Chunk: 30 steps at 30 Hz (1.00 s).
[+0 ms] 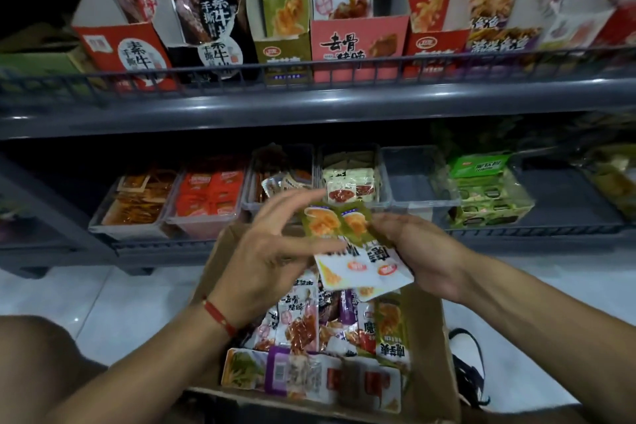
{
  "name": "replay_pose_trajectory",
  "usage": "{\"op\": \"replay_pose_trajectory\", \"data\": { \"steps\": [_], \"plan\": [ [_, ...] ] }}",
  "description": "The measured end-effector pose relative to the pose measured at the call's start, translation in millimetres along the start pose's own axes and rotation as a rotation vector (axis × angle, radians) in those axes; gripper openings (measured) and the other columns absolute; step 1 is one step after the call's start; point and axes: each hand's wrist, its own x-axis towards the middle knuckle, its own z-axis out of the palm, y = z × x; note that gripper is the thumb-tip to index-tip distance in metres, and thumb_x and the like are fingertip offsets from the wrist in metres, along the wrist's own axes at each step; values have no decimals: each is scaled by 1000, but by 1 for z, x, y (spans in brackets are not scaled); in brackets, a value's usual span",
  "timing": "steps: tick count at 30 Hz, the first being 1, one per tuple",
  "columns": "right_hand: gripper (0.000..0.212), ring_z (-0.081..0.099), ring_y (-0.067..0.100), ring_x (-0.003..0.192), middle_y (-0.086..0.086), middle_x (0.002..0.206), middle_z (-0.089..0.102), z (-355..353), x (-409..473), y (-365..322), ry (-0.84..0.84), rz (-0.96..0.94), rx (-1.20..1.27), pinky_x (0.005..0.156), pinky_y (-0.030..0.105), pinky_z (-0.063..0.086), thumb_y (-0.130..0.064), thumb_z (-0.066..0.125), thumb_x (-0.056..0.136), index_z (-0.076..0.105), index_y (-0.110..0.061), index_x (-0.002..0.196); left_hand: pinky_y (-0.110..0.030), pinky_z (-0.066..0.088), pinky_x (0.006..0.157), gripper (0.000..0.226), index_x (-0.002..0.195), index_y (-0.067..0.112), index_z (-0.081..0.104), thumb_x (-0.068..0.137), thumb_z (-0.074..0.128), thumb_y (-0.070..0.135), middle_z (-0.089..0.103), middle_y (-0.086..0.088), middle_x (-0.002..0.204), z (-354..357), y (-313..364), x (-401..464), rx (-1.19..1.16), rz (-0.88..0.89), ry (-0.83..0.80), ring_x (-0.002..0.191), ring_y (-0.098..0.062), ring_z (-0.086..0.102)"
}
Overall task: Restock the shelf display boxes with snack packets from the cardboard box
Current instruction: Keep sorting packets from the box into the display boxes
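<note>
Olive-green snack packets [347,244], held fanned above the cardboard box [430,337]: our right hand [418,253] pinches them; our left hand [272,248], fingers apparently spread, should square them before loading the matching green display box [284,55].

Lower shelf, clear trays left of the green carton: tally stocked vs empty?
Stocked: 4 (orange-packet tray, red-packet tray, brown-packet tray, white-packet tray)
Empty: 1 (empty tray)
Total: 5
</note>
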Motion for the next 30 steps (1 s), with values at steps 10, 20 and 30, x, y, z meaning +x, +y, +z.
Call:
{"op": "replay_pose_trajectory", "data": {
  "steps": [10, 20, 30],
  "plan": [
    [47, 71, 13, 107, 1, 116, 75, 4, -2, -11, -148, -222, -356, 91, 34, 57, -4, 66, 96, 58, -26, 137, -33, 35, 118, 59, 150, 28, 45, 94, 54, 12, 41, 20, 147, 1, 3, 4, -8, -304, 20, 139, -1, 36],
    [41, 76, 17, 90, 2, 110, 75, 7, 0, -32, 176, -402, -383, 71, 33, 63, -21, 81, 82, 64, -18, 119, -28, 61, 61, 18, 114, 1, 67, 100, 59, 9, 78, -4, 86, -14, -6, 34, -961, -890, 172, 73, -15, 74],
    [27, 75, 19, 96, 1, 108, 77, 25, 4, -54, 216, -578, -323, 71, 33, 63, -7, 65, 95, 61, -9, 121, -46, 64, 82, 18, 115, 10, 67, 100, 60, 17, 77, -9, 107, -37, -1, 42, -856, -749, 279, 93, -26, 77]
  ]
}}
